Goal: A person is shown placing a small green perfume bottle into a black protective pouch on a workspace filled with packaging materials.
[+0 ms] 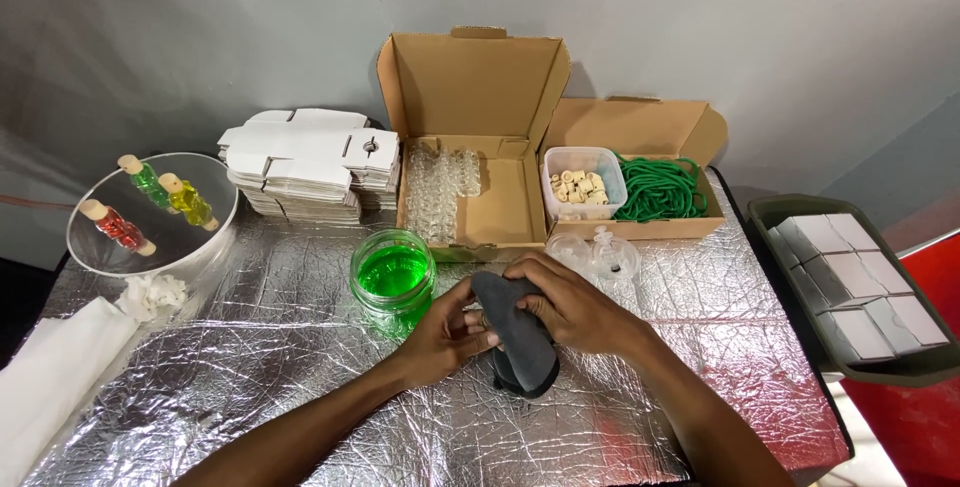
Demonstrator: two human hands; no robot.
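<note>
Both my hands grip a dark grey cloth just above the foil-covered table. My left hand holds its left side, fingers curled against it. My right hand wraps over the top of the cloth; whether anything is inside the cloth is hidden. A glass jar of green liquid stands right beside my left hand. Small clear plastic pieces lie just beyond my right hand.
An open cardboard box holds several small clear bottles. A second box holds green cord and a tub of corks. Flat white cartons are stacked at back left, next to a round tray with three filled coloured bottles. A green bin of white boxes stands right.
</note>
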